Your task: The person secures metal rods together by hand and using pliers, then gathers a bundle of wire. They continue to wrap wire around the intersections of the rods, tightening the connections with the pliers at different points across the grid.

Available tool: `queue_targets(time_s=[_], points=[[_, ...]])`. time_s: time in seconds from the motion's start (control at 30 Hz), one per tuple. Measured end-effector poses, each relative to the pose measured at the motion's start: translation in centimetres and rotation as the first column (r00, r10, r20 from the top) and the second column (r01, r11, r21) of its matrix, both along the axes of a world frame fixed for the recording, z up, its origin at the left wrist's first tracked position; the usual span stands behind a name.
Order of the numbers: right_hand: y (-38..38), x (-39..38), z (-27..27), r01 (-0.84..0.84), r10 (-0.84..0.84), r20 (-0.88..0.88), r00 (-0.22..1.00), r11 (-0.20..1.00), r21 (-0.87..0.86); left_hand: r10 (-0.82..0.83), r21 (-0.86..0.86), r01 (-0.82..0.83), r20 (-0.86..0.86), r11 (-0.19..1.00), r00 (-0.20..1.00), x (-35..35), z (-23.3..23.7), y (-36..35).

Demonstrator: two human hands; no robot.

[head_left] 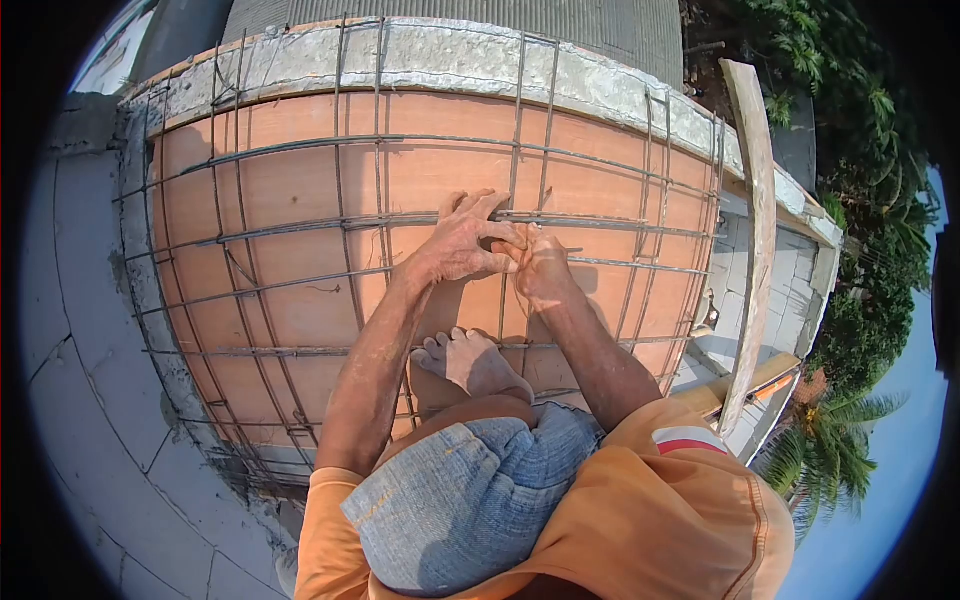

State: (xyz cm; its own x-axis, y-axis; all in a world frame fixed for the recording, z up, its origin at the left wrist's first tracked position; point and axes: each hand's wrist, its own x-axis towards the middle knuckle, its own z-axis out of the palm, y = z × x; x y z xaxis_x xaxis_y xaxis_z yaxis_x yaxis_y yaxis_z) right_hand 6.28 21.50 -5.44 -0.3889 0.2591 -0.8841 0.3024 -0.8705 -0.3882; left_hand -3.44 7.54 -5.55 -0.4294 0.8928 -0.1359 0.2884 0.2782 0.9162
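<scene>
A grid of steel reinforcing bars (pixel 300 230) lies over an orange-brown plywood board (pixel 290 310). My left hand (pixel 462 238) and my right hand (pixel 540 265) are pressed together at one crossing of the bars, near the middle of the grid. The left hand's fingers curl over a horizontal bar and the right hand's fingers pinch at the same crossing. Whatever small thing sits between the fingers is hidden. My bare foot (pixel 470 362) rests on the bars just below the hands, and my knee in blue shorts (pixel 470 490) is bent in front.
A concrete edge (pixel 450 55) runs along the far side of the board. Grey block walls (pixel 90 330) lie on the left. A long wooden plank (pixel 755 230) leans at the right, with trees (pixel 860 300) far below.
</scene>
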Motion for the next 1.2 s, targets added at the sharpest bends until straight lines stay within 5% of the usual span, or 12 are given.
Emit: queue_targets(time_s=[0.47, 0.53, 0.57, 0.6, 0.63, 0.67, 0.73, 0.87, 0.93, 0.97, 1.03, 1.2], points=[[1.0, 1.0, 0.9, -0.015, -0.003, -0.156, 0.988, 0.993, -0.118, 0.186, 0.118, -0.166, -0.186, 0.979, 0.965, 3.5, 0.1, 0.4], [2.2, 1.4, 3.6, -0.379, 0.379, -0.076, 0.922, 0.925, 0.009, 0.222, 0.142, -0.199, -0.175, 0.97, 0.959, 3.9, 0.3, 0.1], [2.9, 1.1, 4.8, -0.386, 0.385, -0.073, 0.92, 0.923, 0.008, 0.258, 0.169, -0.231, -0.161, 0.958, 0.953, 4.1, 0.3, 0.1], [3.5, 0.8, 6.0, -0.584, 0.564, 0.169, 0.809, 0.736, 0.342, 0.265, 0.17, -0.238, -0.158, 0.956, 0.951, 4.2, 0.2, 0.3], [4.3, 0.8, 6.7, -0.733, 0.6, 0.449, 0.661, 0.393, 0.555, 0.282, 0.179, -0.256, -0.142, 0.95, 0.949, 4.4, 0.1, 0.4], [5.5, 0.6, 6.5, -0.736, 0.603, 0.451, 0.658, 0.388, 0.554, 0.299, 0.188, -0.273, -0.128, 0.943, 0.946, 4.5, 0.1, 0.4], [8.8, -0.6, 5.3, -0.509, 0.483, 0.722, 0.495, -0.513, 0.691, 0.314, 0.196, -0.291, -0.098, 0.936, 0.944, 4.4, 0.4, 0.4], [12.9, -3.8, 2.3, -0.419, 0.701, 0.666, 0.253, -0.541, 0.729, 0.332, 0.199, -0.314, -0.06, 0.928, 0.941, 4.8, 0.3, 0.4], [13.2, -5.0, 2.0, -0.6, 0.811, 0.582, 0.06, -0.437, 0.67, 0.34, 0.192, -0.325, -0.051, 0.926, 0.939, 4.9, 0.2, 0.4], [13.1, -5.3, 2.1, -0.6, 0.812, 0.581, 0.053, -0.44, 0.669, 0.337, 0.188, -0.324, -0.039, 0.927, 0.941, 5.0, 0.3, 0.4], [13.1, -5.8, 2.4, -0.445, 0.715, 0.696, -0.057, -0.643, 0.624, 0.334, 0.176, -0.327, -0.013, 0.929, 0.942, 5.2, 0.4, 0.2], [13.3, -6.1, 2.1, -0.385, 0.758, 0.648, -0.076, -0.622, 0.682, 0.394, 0.254, -0.406, 0.098, 0.878, 0.914, 6.3, -0.2, 0.3]])
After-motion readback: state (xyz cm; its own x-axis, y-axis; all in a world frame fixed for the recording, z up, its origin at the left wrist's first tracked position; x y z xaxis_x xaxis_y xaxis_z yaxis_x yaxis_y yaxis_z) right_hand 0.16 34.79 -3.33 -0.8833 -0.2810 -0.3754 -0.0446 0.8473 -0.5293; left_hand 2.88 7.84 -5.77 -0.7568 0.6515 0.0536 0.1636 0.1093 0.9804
